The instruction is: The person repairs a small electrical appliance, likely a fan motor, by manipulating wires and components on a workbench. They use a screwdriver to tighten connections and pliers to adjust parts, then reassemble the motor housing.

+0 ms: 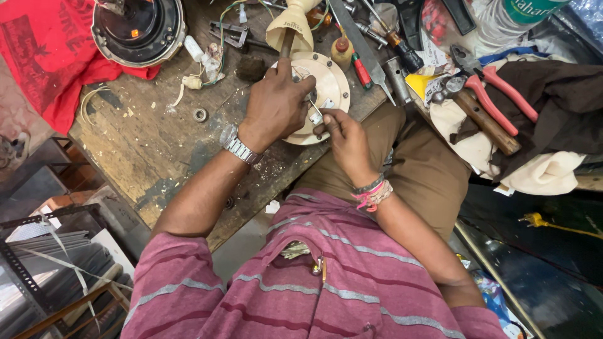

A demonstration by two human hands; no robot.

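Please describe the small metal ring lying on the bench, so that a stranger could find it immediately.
Start at the worn wooden workbench. Left of the left hand, below the round black housing, lies the small metal ring. It lies alone on bare wood, unlike the other parts, which are tangled with wires.

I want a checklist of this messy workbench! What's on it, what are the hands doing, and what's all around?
Surface: worn wooden bench, scratched and stained.
Job's things: round cream disc at the bench edge; screwdriver upright on it.
Clutter: red-handled pliers, hammer, black round housing, red cloth, small ring.
Hands: left hand grips the screwdriver; right hand pinches a small part at the disc's rim.
Cables: loose wires near the housing; yellow plug below.
Surroundings: metal racks lower left.
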